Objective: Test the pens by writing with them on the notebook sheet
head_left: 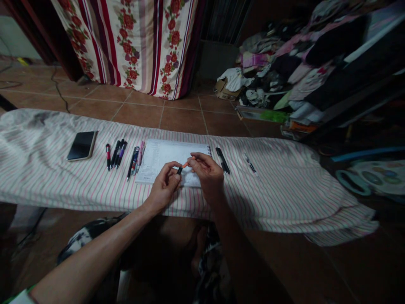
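Note:
My left hand (pixel 167 180) is closed, pinching a short black piece (pixel 179 170) that looks like part of a pen. Opposite it, my right hand (pixel 205 169) pinches a thin orange piece (pixel 185 165), its end close to the black one. Whether the two pieces touch, I cannot tell. Both hands are above a spiral notebook (pixel 171 151) lying on the striped cloth. Left of the notebook lie several pens (pixel 134 160) side by side. Just to its right rest black pens (pixel 223 160), close together.
Farther left are a dark-screened phone (pixel 82 145) and another group of pens (pixel 116 154). A clear pen (pixel 250 164) lies on the right of the striped cloth (pixel 284 181). Beyond are a flowered curtain (pixel 142 42) and a clothes pile (pixel 284 63).

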{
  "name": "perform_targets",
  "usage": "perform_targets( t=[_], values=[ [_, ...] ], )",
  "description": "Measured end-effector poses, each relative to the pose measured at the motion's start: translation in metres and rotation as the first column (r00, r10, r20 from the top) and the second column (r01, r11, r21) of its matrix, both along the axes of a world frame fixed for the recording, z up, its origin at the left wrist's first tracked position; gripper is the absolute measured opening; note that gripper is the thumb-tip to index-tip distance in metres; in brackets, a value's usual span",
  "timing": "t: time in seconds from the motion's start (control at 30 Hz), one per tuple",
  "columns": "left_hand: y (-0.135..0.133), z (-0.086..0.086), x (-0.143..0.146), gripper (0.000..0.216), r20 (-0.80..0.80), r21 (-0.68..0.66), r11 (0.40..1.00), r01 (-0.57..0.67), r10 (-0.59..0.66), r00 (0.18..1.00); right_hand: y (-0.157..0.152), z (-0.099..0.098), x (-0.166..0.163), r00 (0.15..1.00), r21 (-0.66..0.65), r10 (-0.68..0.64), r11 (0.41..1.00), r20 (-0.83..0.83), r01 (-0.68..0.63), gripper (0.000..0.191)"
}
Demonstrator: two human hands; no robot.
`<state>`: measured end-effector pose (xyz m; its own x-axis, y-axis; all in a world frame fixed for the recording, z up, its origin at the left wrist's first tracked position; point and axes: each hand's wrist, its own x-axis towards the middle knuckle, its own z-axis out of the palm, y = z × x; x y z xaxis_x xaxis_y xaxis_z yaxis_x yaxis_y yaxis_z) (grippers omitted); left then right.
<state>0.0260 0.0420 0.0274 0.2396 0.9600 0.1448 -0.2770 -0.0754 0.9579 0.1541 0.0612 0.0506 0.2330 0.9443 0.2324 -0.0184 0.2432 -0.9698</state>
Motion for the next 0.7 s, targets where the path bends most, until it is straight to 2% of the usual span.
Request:
perform_targets(
  t=[0.3, 0.7],
  values=[
    [0.0015, -0.0019, -0.0013, 0.029, -0.037, 0.001, 0.998, -0.057, 0.057, 0.998, 0.0002, -0.0005, -0.0035, 1.0, -0.019, -0.012, 1.0, -0.024, 0.011, 0.021],
    [-0.0004, -0.0021, -0.0014, 0.028, -0.026, -0.008, 0.998, -0.055, 0.055, 0.998, 0.0006, 0.0, -0.0017, 0.998, -0.037, 0.026, 0.999, -0.051, -0.028, 0.021]
  ],
)
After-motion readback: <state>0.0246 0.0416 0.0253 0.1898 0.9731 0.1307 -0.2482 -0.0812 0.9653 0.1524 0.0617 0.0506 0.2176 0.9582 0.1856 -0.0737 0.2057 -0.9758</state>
